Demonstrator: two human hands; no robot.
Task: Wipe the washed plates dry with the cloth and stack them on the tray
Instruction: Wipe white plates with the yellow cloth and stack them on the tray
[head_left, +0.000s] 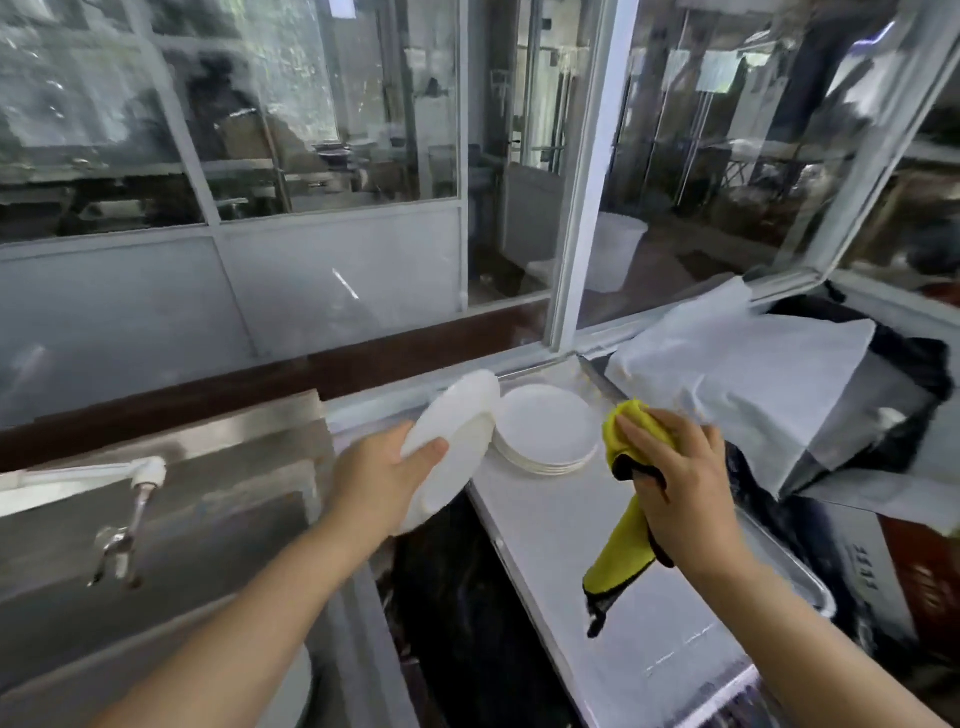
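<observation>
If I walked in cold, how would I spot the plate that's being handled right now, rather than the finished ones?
Find the long metal tray below the window, with a plate stack at its far end. Just left of that stack, the left hand holds one white plate. Unlike the flat stacked ones, it is tilted up on edge.

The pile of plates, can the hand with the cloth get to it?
Probably yes. The right hand holding the cloth is just beside the pile of plates, and nothing lies between them.
</observation>
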